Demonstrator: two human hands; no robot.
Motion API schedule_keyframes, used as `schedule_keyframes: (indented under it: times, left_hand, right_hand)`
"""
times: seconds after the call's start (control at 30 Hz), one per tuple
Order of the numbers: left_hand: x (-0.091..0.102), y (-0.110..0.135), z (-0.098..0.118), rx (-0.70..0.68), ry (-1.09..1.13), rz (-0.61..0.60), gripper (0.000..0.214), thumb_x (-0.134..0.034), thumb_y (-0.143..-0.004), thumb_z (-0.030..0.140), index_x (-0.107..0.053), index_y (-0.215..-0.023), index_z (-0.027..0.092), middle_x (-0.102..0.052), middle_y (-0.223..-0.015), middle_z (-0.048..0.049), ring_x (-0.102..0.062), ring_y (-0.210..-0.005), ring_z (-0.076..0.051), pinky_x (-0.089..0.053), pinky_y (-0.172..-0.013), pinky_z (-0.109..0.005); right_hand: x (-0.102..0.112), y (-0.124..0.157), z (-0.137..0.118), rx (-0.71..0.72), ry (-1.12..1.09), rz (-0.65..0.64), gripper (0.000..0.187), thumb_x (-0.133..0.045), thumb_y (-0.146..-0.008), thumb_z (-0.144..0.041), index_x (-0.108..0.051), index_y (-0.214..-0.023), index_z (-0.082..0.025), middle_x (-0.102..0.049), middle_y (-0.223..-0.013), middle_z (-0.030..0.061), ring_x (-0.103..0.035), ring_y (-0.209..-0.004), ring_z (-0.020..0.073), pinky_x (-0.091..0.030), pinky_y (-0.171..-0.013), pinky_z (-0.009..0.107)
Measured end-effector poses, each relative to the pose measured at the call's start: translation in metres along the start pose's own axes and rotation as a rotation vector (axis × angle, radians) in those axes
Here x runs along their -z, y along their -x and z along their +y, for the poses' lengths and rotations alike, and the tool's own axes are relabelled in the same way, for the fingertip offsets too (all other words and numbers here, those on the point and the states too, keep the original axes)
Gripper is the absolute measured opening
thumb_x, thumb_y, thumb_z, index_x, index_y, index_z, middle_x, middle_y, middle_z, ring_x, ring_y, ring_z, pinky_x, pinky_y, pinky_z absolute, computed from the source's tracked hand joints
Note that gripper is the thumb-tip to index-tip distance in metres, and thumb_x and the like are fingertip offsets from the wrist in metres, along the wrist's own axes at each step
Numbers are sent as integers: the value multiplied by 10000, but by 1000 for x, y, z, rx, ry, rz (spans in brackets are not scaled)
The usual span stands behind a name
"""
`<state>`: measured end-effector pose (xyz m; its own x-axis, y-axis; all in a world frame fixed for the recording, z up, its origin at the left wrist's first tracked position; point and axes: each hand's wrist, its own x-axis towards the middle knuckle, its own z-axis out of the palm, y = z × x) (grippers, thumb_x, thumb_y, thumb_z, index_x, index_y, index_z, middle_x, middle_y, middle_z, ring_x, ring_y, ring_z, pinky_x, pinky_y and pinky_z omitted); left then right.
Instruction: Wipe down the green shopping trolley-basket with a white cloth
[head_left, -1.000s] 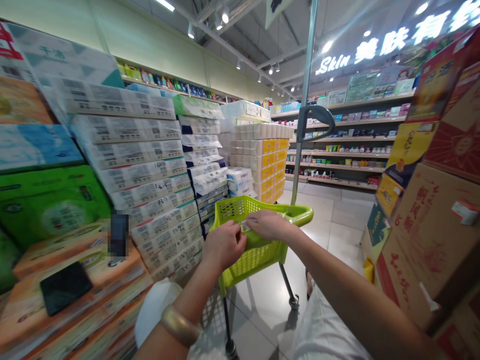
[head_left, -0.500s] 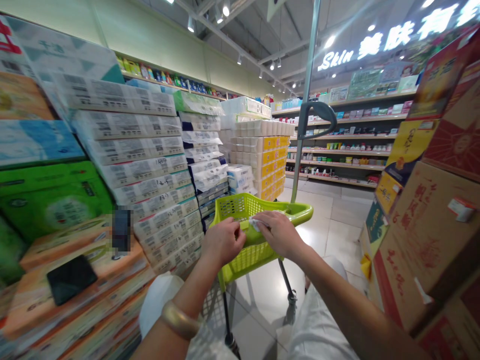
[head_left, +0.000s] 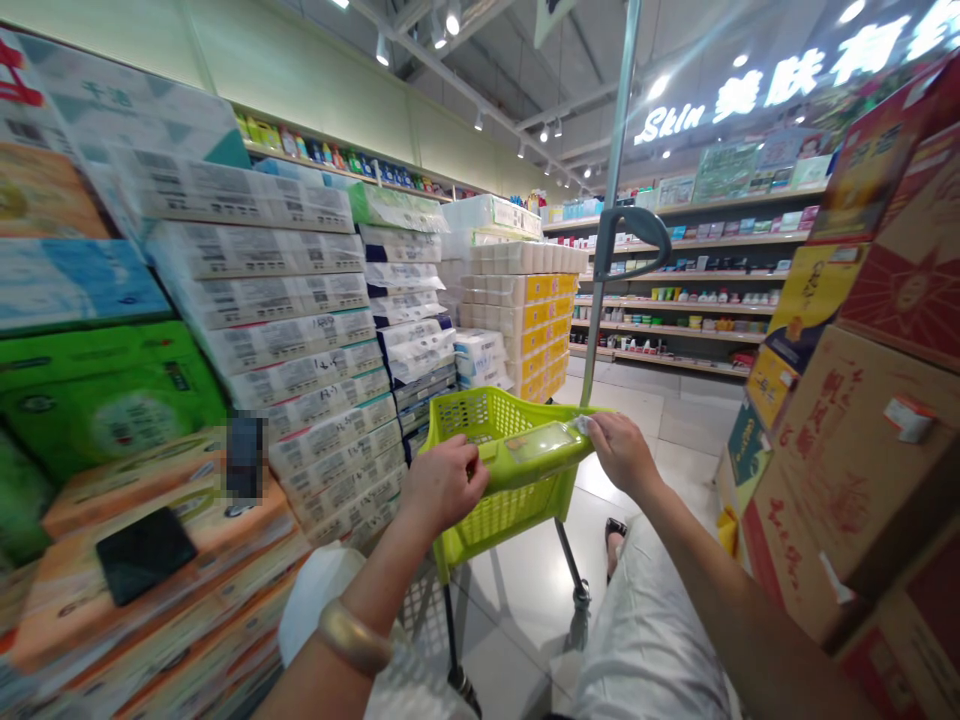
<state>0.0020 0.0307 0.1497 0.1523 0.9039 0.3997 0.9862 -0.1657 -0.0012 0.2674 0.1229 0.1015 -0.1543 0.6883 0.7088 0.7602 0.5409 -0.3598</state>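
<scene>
A lime-green shopping cart (head_left: 504,522) with a perforated basket stands right in front of me. My left hand (head_left: 444,482) is closed around the left end of its handle bar (head_left: 541,452), which has a clear label window in the middle. At the bar's right end, my right hand (head_left: 624,452) presses a small crumpled white tissue (head_left: 582,425) against the green plastic. Most of the tissue is hidden under the fingers. A gold bangle (head_left: 352,640) circles my left wrist.
Stacked tissue packs (head_left: 300,335) rise on the left, with a black phone-like slab (head_left: 146,555) lying on orange packs. Cardboard boxes (head_left: 840,480) are piled at the right. A grey pole (head_left: 600,330) with a loop handle stands behind the cart; stocked shelves (head_left: 690,275) line the back.
My right hand has slid right along the handle bar with the tissue, from the middle to the right end, uncovering the label window. My left hand keeps its place.
</scene>
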Motion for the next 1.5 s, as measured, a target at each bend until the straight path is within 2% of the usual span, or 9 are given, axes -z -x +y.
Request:
schedule_keyframes:
  times: [0.27,0.53,0.7,0.83,0.97,1.07,1.2,1.33,1.5]
  left_hand:
    - [7,2,-11,-1,53,-30,252,-421,-847,300,-596,-696,199,-604,-783,-27,-550,-670,-152,-333,-583,-284]
    - [10,3,-46,-19,139,-15,288,-384,-822,277,-514,-578,194,-576,-718,-12,-517,-634,-128,-336,-595,-259]
    - [9,0,-71,-28,116,-17,294,-356,-823,293,-523,-598,201,-606,-702,-15,-539,-652,-139,-345,-595,-253]
    - [6,0,-89,14,113,-25,297,-338,-822,282,-596,-695,206,-671,-792,-25,-586,-734,-166,-399,-661,-265]
    - [3,3,-98,129,87,70,345,-312,-847,254,-638,-925,175,-676,-968,-81,-603,-926,-218,-438,-851,-317]
    - [3,8,-86,165,36,211,367,-332,-853,244,-605,-1081,154,-629,-1060,-123,-574,-1002,-260,-430,-916,-387]
    - [3,16,-40,-14,268,311,338,-362,-876,236,-569,-1134,171,-587,-1151,-112,-535,-1094,-241,-417,-990,-402]
    - [1,21,9,-187,459,272,336,-370,-890,207,-549,-1174,186,-577,-1193,-99,-515,-1140,-215,-402,-1026,-390]
    - [-3,26,40,-236,511,164,325,-401,-880,195,-568,-1158,193,-613,-1137,-96,-544,-1070,-216,-422,-987,-402]
  right_hand:
    - [0,6,-11,-26,71,-9,398,-293,-961,-373,-632,-832,-211,-672,-871,52,-568,-881,206,-366,-849,324]
    - [-1,27,-43,5,53,40,376,-316,-977,-359,-648,-894,-204,-673,-897,46,-562,-898,202,-336,-886,330]
    - [0,37,-66,50,25,63,350,-346,-982,-338,-664,-917,-206,-676,-890,44,-564,-886,193,-339,-881,325]
    - [1,42,-81,72,-9,51,326,-363,-979,-314,-670,-963,-206,-683,-909,52,-566,-900,196,-347,-885,329]
    - [-1,45,-96,86,-44,24,308,-375,-975,-301,-665,-1007,-201,-692,-965,64,-577,-919,204,-360,-887,338]
    - [-5,48,-111,104,-85,-2,296,-381,-973,-286,-658,-1045,-213,-694,-987,63,-591,-935,203,-372,-889,341]
    - [-8,53,-128,148,-156,-14,269,-410,-969,-281,-646,-1089,-239,-689,-1055,54,-599,-976,192,-382,-910,335]
    - [-7,59,-122,131,-254,6,267,-396,-970,-288,-647,-1044,-236,-686,-1030,55,-599,-975,193,-396,-912,344]
    - [-9,68,-88,-138,-465,161,315,-373,-964,-382,-636,-947,-210,-673,-955,74,-594,-924,210,-447,-863,366]
